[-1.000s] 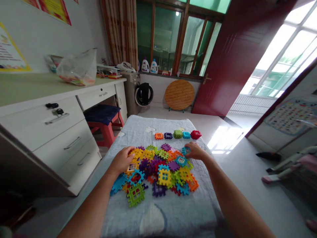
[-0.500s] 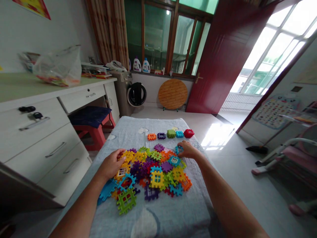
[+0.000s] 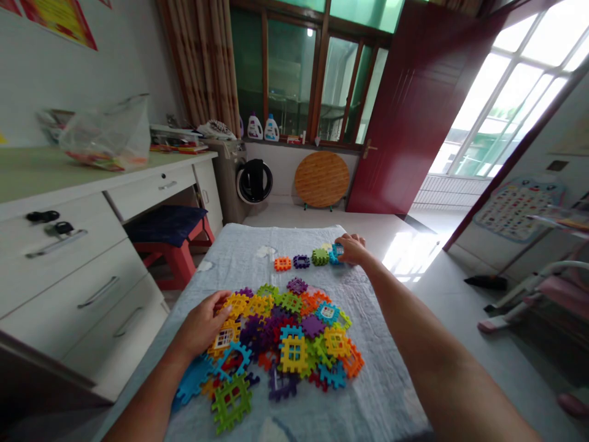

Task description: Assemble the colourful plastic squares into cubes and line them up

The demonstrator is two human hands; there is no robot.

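My right hand (image 3: 352, 248) is at the far right of the row of stacks, its fingers closed on a blue building tile (image 3: 339, 250). That tile is at the blue stack (image 3: 333, 258); whether it rests on it I cannot tell. My left hand (image 3: 207, 322) lies at the left edge of the loose pile, thumb and fingers apart, next to a yellow tile (image 3: 236, 305). The pile holds several notched plastic tiles, among them a purple one (image 3: 313, 326), a yellow window tile (image 3: 293, 354) and a green one (image 3: 232, 403). My right hand hides the red stack.
Orange (image 3: 282, 264), dark purple (image 3: 301, 261) and green (image 3: 320, 256) stacks line the far part of the cloth-covered table (image 3: 243, 245). A white desk (image 3: 87, 258) and a stool (image 3: 170, 224) stand on the left. A round wooden board (image 3: 322, 178) leans by the wall.
My right hand has carried the blue tile from the pile's right side away from me to the blue stack. My left hand has stayed by the yellow tiles. The view has tilted slightly up.
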